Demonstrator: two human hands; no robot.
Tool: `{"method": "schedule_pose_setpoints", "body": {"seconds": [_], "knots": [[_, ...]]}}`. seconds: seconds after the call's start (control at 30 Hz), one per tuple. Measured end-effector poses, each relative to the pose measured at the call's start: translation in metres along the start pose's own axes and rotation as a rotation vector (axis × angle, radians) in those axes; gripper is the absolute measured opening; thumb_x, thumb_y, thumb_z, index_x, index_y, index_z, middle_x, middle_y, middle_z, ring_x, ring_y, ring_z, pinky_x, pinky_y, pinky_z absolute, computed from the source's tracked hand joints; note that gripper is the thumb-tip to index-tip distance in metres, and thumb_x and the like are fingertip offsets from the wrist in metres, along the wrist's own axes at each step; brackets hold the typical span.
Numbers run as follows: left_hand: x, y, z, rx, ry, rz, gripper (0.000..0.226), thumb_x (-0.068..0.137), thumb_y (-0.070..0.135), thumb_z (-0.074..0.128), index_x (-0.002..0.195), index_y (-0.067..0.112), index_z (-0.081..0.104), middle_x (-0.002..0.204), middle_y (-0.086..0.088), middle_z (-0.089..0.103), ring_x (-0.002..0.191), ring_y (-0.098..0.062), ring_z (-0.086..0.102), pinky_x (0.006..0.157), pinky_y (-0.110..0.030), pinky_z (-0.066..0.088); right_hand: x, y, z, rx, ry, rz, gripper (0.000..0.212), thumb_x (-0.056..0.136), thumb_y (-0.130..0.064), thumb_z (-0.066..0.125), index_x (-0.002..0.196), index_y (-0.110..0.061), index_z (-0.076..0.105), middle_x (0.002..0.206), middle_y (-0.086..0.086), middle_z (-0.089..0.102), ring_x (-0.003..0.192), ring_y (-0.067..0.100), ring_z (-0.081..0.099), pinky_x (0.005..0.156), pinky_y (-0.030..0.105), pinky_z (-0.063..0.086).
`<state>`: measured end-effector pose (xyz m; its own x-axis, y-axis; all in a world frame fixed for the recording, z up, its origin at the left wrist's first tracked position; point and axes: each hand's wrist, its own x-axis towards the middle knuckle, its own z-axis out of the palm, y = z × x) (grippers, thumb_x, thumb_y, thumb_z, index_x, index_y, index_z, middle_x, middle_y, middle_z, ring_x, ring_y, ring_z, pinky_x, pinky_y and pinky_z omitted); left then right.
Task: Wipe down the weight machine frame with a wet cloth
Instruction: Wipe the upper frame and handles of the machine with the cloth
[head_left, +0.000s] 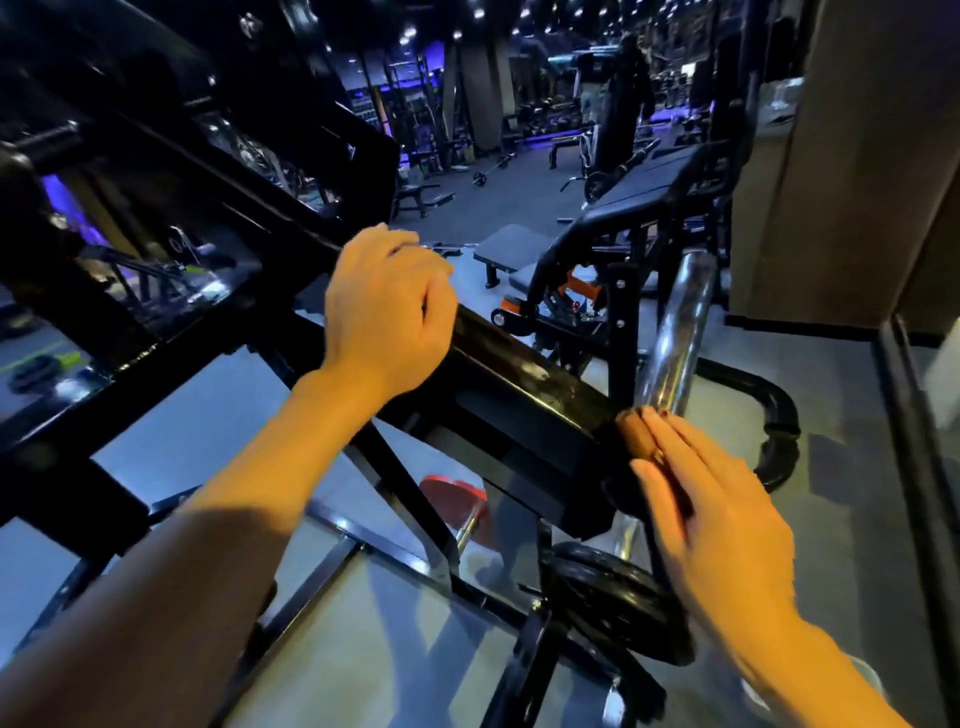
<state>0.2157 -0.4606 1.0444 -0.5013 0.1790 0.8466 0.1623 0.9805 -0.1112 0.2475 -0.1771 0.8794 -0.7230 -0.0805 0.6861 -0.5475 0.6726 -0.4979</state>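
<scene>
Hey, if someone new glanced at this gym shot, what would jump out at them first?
Two bare forearms reach in from below. The left hand curls over the black frame bar that slants across the centre, while the right hand presses a dark cloth against the bar's lower end with straight fingers. Just behind it a chrome post gleams, and a red weight plate lies on the floor beneath the bar.

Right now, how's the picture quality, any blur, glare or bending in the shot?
Head view: the right hand is smeared by motion blur; the left hand on the black frame bar is sharp; glare streaks the chrome post; straight bars bow from wide-angle distortion; dim background, blue lights.
</scene>
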Motion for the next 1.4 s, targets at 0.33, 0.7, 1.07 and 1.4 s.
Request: {"method": "schedule_pose_setpoints", "body": {"seconds": [0.33,0.7,1.07,1.4], "knots": [[0.023,-0.026,0.008,0.122,-0.231,0.032,0.060,0.105,0.034,0.022,0.050,0.015,0.037,0.046,0.000,0.032,0.048,-0.019,0.027,0.096,-0.041,0.043,0.057,-0.088,0.035,0.110,-0.016,0.006,0.050,0.105,-0.047,0.050,0.151,-0.027,0.048,0.138,-0.006,0.062,0.112,0.019,0.062,0.081,0.037,0.056],[0.021,-0.030,0.020,0.073,-0.077,0.080,0.058,0.103,0.031,0.026,0.046,0.020,0.027,0.043,0.006,0.022,0.044,-0.018,0.020,0.085,-0.039,0.046,0.048,-0.106,0.046,0.071,0.103,0.157,0.043,0.107,-0.048,0.046,0.144,-0.030,0.060,0.140,-0.008,0.059,0.119,0.013,0.062,0.085,0.022,0.051],[0.021,-0.029,0.013,-0.012,-0.088,0.047,0.044,0.102,0.037,0.027,0.111,0.017,0.065,0.048,0.004,0.040,0.050,-0.026,0.041,0.070,-0.032,0.039,0.025,-0.088,0.027,-0.030,0.074,0.175,0.040,0.102,-0.043,0.052,0.140,-0.033,0.062,0.130,-0.009,0.060,0.079,0.011,0.065,0.060,0.013,0.042],[0.019,-0.027,0.013,-0.038,-0.091,-0.003,0.034,0.101,0.030,0.030,0.091,0.017,0.059,0.049,0.003,0.044,0.052,-0.027,0.045,0.073,-0.028,0.030,0.069,-0.108,0.045,-0.002,0.010,-0.073,0.043,0.106,-0.043,0.054,0.146,-0.026,0.058,0.137,-0.005,0.061,0.110,0.015,0.067,0.079,0.029,0.060]]}}
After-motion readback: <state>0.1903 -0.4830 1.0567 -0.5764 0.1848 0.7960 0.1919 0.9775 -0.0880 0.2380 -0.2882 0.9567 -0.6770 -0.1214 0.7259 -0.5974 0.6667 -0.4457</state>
